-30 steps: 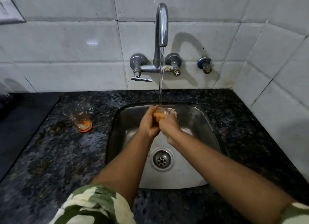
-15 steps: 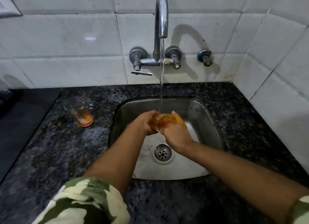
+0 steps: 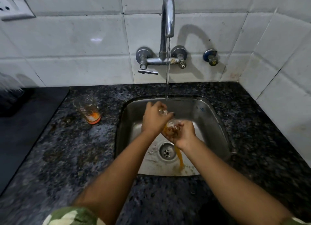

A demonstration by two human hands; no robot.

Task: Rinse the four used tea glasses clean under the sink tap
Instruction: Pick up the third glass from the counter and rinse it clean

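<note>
Over the steel sink [image 3: 207, 117] both my hands hold one tea glass [image 3: 171, 126], tipped on its side. My left hand [image 3: 154, 119] grips its far end and my right hand [image 3: 182, 134] cups its lower end. Orange tea pours from it in a thin stream [image 3: 180, 159] onto the sink floor beside the drain [image 3: 166, 151]. Water runs from the tap [image 3: 167, 19] and lands behind my left hand. A second used glass [image 3: 87, 108] with orange dregs stands upright on the counter left of the sink.
The dark speckled granite counter [image 3: 67, 157] around the sink is wet in patches. A black surface [image 3: 25, 124] lies at the far left. White tiled walls close in behind and on the right. A wall socket [image 3: 11, 8] sits top left.
The glass has been tipped from upright under the stream onto its side, lower and right, and orange liquid now pours out. My left hand has risen above it.
</note>
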